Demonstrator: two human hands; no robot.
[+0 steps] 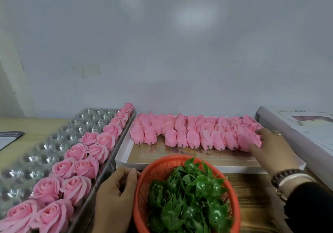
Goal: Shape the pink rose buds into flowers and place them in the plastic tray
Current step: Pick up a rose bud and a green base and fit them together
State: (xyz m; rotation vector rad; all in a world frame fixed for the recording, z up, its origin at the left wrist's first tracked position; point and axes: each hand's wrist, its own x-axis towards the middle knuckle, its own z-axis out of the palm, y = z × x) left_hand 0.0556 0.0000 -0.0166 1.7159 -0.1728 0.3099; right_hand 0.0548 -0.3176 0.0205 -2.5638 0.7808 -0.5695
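Note:
Pink rose buds lie in rows in a shallow white box at centre right. My right hand reaches into the box's right end, its thumb and fingers closing round a rose bud there. A clear plastic tray with round cups runs diagonally on the left; two rows of shaped pink flowers fill its right side. My left hand rests by the tray's near right edge, fingers loosely curled, holding nothing, touching the rim of an orange basket.
The orange basket, near centre, holds several green plastic leaf calyxes. A flat white carton lies at the far right. A dark printed card sits at the left edge. A grey wall stands right behind the table.

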